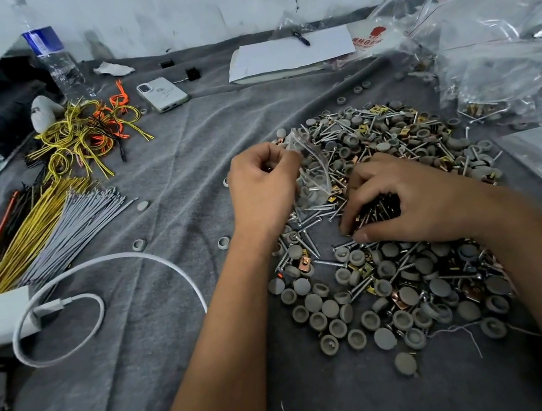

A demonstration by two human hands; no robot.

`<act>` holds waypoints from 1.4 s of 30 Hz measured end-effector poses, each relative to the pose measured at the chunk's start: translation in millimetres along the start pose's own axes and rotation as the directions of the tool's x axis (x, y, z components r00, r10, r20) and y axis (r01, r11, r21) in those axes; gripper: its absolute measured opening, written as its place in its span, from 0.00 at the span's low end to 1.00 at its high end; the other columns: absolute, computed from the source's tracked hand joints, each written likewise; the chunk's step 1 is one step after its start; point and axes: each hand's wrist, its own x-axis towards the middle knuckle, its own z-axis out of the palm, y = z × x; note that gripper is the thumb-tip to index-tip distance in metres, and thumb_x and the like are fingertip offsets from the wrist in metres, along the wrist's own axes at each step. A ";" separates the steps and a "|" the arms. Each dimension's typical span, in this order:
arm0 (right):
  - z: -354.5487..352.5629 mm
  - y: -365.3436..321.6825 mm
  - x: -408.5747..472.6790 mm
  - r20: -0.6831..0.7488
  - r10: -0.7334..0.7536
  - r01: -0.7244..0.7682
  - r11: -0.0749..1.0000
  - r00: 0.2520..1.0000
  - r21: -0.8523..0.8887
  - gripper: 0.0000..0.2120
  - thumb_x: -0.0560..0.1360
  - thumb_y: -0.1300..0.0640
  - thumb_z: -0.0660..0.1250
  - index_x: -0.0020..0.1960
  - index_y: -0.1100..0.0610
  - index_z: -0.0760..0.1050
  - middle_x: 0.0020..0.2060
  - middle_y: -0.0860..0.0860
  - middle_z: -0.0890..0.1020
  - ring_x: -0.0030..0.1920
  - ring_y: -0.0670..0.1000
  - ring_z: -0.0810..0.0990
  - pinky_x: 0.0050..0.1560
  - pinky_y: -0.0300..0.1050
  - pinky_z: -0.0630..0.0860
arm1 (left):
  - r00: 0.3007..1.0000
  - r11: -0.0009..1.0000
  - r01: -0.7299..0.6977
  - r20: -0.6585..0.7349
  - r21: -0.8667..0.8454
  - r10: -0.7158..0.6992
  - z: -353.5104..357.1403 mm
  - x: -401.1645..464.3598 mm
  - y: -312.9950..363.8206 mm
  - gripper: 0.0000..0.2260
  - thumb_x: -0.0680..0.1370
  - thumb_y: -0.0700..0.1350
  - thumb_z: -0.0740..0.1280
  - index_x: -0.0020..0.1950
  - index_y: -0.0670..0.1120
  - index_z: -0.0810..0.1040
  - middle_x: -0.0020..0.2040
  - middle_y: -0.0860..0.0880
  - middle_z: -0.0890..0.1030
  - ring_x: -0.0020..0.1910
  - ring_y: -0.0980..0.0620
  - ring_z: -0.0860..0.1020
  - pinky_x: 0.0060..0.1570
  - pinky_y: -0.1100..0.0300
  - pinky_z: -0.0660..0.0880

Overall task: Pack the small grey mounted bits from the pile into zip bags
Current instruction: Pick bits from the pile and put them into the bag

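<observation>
**Operator:** While my left hand (261, 185) pinches the small clear zip bag (311, 168) at its upper edge, fingers curled tight on the plastic, my right hand (411, 201) sits clawed over a clutch of screws (373, 210) in the middle of the pile (404, 221). It looks closed round them, though I cannot tell how many it really has.

**Partner:** Where does the bag sit?

**Operator:** It is at the pile's left edge, just beside my right fingertips, and a few pieces already show inside it. Its long axis runs from upper left, near my left thumb, down toward lower right. I cannot make out whether the mouth is spread.

**Partner:** So how do you do the fill cleanly?

**Operator:** My judgement is to hold the mouth wide with the left hand and turn it toward the right hand so the travel is short. I would also line the screws up before dropping them, since they lie at all angles and crossed points could snag the film. The grey caps (327, 316) lie mostly flat, some cup-up and some dome-up, so they should slide in however they land.

**Partner:** What about further out?

**Operator:** Loose caps dot the grey cloth (182, 374). Cable-tie bundles (57, 228) and a white charging cable (101, 298) lie to the left. Filled bags (503, 61) are heaped far right.
</observation>
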 end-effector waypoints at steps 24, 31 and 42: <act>13.6 -16.7 6.1 -0.074 -0.018 0.019 1.000 0.997 0.004 0.06 0.77 0.54 0.73 0.47 0.44 0.77 0.47 0.40 0.76 0.55 0.44 0.73 0.60 0.44 0.70 | 1.000 1.000 0.008 0.021 0.026 -0.008 0.1 -2.3 2.5 0.09 0.78 0.39 0.69 0.38 0.38 0.78 0.32 0.43 0.77 0.31 0.47 0.73 0.35 0.52 0.71; 9.4 -7.8 5.0 -0.462 -0.014 0.132 0.965 0.887 0.225 0.15 0.78 0.63 0.72 0.58 0.44 0.82 0.45 0.43 0.83 0.47 0.45 0.82 0.47 0.32 0.76 | 0.999 0.999 -0.008 0.032 0.051 0.007 -0.2 -2.8 2.4 0.10 0.78 0.38 0.69 0.36 0.42 0.78 0.31 0.43 0.78 0.31 0.47 0.75 0.35 0.52 0.73; 19.6 -15.8 12.4 -0.700 -0.107 0.153 0.988 0.706 0.004 0.09 0.70 0.60 0.80 0.49 0.56 0.86 0.45 0.48 0.83 0.47 0.46 0.81 0.47 0.35 0.72 | 0.965 0.996 -0.074 0.255 0.040 0.062 4.3 -7.7 3.3 0.11 0.81 0.39 0.69 0.38 0.44 0.79 0.28 0.49 0.78 0.26 0.50 0.73 0.29 0.58 0.70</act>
